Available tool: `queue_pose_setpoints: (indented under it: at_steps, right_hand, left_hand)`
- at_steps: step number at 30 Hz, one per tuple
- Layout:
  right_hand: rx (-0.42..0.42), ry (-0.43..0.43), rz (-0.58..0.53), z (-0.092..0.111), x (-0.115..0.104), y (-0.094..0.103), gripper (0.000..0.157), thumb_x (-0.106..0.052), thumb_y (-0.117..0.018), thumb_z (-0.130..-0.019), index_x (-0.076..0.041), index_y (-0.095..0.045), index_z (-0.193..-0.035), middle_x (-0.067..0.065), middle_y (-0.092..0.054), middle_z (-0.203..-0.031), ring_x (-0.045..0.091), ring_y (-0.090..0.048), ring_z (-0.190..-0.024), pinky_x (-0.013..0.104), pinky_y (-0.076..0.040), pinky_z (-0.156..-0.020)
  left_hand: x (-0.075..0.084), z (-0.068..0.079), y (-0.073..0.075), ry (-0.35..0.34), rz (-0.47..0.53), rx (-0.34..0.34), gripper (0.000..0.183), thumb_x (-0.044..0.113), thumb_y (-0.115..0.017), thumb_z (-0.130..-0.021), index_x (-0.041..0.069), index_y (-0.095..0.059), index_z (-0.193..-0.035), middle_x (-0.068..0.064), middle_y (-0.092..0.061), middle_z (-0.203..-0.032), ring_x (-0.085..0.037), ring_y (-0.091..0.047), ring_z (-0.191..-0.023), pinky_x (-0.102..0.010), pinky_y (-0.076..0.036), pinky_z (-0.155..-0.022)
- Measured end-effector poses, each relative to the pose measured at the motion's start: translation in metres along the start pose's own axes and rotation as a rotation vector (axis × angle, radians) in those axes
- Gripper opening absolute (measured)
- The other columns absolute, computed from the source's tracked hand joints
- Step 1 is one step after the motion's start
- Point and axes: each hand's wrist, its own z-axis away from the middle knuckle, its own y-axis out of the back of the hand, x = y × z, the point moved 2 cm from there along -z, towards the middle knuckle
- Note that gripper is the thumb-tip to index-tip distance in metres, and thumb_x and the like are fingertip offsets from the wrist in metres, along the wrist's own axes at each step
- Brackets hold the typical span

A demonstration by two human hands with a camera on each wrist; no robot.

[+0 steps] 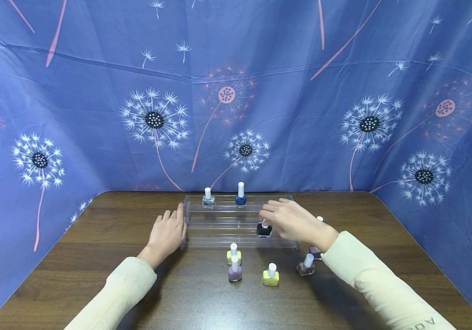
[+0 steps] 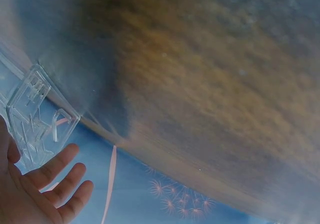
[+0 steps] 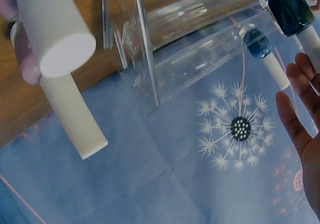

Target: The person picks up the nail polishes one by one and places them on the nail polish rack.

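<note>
My right hand (image 1: 287, 219) pinches a black nail polish bottle (image 1: 264, 230) by its white cap, over the lower right tiers of a clear stepped display rack (image 1: 215, 225). In the right wrist view the dark bottle (image 3: 290, 11) is at the fingertips. My left hand (image 1: 167, 231) rests against the rack's left end, fingers loosely extended; the left wrist view shows those fingers (image 2: 62, 184) spread beside the clear end panel (image 2: 35, 114). On the top tier stand a glittery silver polish bottle (image 1: 208, 200) and a blue polish bottle (image 1: 240, 200).
In front of the rack stand a yellow bottle (image 1: 271, 277), a mauve bottle (image 1: 234, 274) and another yellow one (image 1: 231, 257) behind it. A brown glitter bottle (image 1: 305, 268) and a purple bottle (image 1: 315, 251) are near the right forearm, which partly hides the purple one. A patterned blue cloth (image 1: 285, 114) hangs behind.
</note>
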Motion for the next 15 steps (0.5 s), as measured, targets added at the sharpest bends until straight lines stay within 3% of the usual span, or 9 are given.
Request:
queue_pose_setpoints:
  at_steps: [9, 15]
  right_hand:
    - [0.019, -0.014, 0.019, -0.004, 0.016, 0.004, 0.011, -0.009, -0.066, -0.077, -0.015, -0.059, -0.083, -0.007, -0.056, -0.077, 0.010, -0.052, -0.071, 0.025, -0.043, -0.060]
    - [0.026, -0.040, 0.018, -0.005, 0.028, 0.006, 0.018, -0.001, -0.063, -0.073, -0.015, -0.060, -0.085, -0.006, -0.056, -0.077, 0.011, -0.051, -0.071, 0.026, -0.043, -0.059]
  left_hand:
    - [0.000, 0.000, 0.000, 0.002, 0.007, -0.012, 0.053, 0.022, -0.047, -0.090, -0.006, -0.037, -0.134, -0.014, -0.064, -0.104, -0.032, -0.057, -0.098, -0.043, -0.047, -0.077]
    - [0.000, 0.000, 0.001, 0.001, 0.004, -0.019, 0.053, 0.022, -0.047, -0.091, -0.006, -0.037, -0.134, -0.014, -0.064, -0.104, -0.031, -0.057, -0.098, -0.043, -0.047, -0.076]
